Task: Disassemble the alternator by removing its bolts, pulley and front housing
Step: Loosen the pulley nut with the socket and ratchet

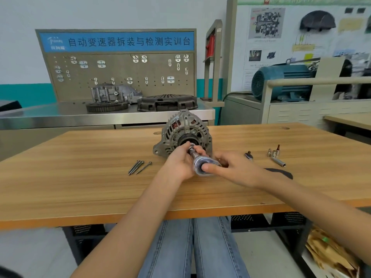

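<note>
The alternator (183,133) sat upright mid-table with its black pulley (185,140) facing the person, four long through-bolts (138,167) already lying to its left, so the pulley nut looked like the step in hand. The left hand (178,163) pinched the socket extension (193,151) at the pulley's centre while the right hand (230,167) curled round the blurred ratchet (204,165); next, I'd guess, a firm turn with the pulley held from spinning.

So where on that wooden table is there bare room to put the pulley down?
The table is bare left of the long bolts, and along the near edge under both forearms. It is crowded right of the alternator, where sockets and a dark pad lie.
</note>
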`<state>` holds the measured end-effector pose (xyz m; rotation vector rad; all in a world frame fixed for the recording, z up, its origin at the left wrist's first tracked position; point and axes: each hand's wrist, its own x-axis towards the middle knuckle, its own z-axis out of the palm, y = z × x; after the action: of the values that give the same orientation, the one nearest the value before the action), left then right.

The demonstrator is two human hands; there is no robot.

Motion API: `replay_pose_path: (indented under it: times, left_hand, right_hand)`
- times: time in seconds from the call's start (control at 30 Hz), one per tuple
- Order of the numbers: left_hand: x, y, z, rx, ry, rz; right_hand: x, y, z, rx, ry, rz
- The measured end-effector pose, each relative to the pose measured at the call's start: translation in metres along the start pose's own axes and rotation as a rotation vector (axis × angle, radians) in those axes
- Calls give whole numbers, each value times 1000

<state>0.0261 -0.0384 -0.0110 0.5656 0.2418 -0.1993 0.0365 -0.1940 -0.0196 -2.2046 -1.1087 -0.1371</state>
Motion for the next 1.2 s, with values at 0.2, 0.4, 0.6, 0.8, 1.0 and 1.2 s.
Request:
replay_pose_path:
  times: [0.2,0.4,0.6,0.8,1.0,1.2]
  left_hand:
    - [3,0,-6,71,-6,-23]
    - [5,2,-6,174,-5,-15]
    - [3,-2,-10,234,-8,7]
    - [3,-6,-7,243,22,23]
    - [0,-7,-10,253,-6,40]
    - [-7,-12,-21,417,4,26]
  right_hand:
    - [-1,7,9,-267,128,-108]
    - [5,11,11,-313,138,-201]
    - [6,12,11,-387,123,-193]
    - [6,14,13,-362,116,-102]
    - [8,11,14,-334,91,-42]
    - [6,6,11,-432,83,-48]
